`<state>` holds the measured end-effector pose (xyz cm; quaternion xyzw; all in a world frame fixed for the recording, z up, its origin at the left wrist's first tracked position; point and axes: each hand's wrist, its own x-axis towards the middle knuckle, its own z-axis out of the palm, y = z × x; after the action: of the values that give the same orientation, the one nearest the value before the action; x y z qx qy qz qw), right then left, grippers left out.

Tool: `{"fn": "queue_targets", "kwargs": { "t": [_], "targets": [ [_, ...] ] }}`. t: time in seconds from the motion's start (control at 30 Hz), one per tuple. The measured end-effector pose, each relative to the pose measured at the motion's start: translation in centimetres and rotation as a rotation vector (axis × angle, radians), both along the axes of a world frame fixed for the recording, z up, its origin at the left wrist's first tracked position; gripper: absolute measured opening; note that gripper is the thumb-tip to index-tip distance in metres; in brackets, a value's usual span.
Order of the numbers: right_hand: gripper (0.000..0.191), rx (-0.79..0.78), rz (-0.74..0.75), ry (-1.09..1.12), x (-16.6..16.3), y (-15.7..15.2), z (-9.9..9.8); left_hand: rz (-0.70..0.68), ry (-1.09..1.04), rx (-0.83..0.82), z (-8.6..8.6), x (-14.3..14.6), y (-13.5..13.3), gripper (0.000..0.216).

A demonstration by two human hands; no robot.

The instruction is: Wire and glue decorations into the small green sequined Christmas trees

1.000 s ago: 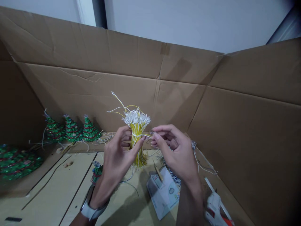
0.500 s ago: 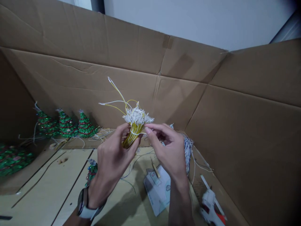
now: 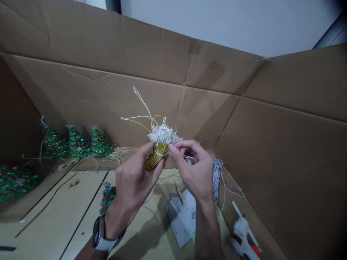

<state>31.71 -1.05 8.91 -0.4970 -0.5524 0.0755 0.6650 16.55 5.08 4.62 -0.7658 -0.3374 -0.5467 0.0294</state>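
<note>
A thick bundle of yellow and white wires (image 3: pixel 158 153), with many clear bulb-like tips, is held up above the table. My left hand (image 3: pixel 138 173) is wrapped round its lower part. A white wire is looped about the bundle's neck. At the bundle's right side, my right hand (image 3: pixel 193 166) pinches with thumb and forefinger close under the tips; what exactly lies between them is partly hidden. Two longer wire pairs stick out up and to the left of the bundle.
Small green tinsel Christmas trees (image 3: pixel 78 142) stand at the back left, another tree (image 3: pixel 107 198) beside my left wrist. Behind my right hand hangs a bunch of white wires (image 3: pixel 217 173). A pointed wooden-handled tool (image 3: pixel 180 195) lies on a card (image 3: pixel 181 224). A glue gun (image 3: pixel 242 234) rests lower right.
Both hands stay on the bundle, which has shifted slightly to the right with my left hand. My right fingers have bent a little more around its side.
</note>
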Motion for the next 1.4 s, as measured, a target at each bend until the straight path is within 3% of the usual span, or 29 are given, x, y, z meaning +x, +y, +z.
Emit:
{"fn": "queue_targets", "kwargs": {
  "t": [0.13,0.3,0.47,0.77,1.2,1.4],
  "targets": [
    [0.004,0.080,0.020,-0.062,0.1,-0.1,-0.2,-0.059,-0.063,-0.061,0.1,0.0,0.0,0.038],
    [0.011,0.172,0.124,-0.081,0.0,0.3,-0.7,-0.099,-0.110,-0.116,0.0,-0.2,0.1,0.043],
    [0.013,0.171,0.178,-0.024,-0.3,0.5,-1.0,-0.110,-0.104,-0.098,0.0,-0.5,0.0,0.041],
    [0.040,0.163,0.080,-0.109,-0.7,0.6,-1.1,-0.046,-0.027,-0.071,0.1,-0.4,0.1,0.039],
    [0.035,0.255,0.035,-0.087,-1.1,1.1,-1.4,-0.119,-0.087,-0.123,0.6,-0.6,-0.2,0.036],
    [0.021,0.281,0.044,-0.015,-1.2,1.2,-1.3,-0.113,-0.098,-0.135,0.6,-0.5,-0.1,0.036]
  ]
}}
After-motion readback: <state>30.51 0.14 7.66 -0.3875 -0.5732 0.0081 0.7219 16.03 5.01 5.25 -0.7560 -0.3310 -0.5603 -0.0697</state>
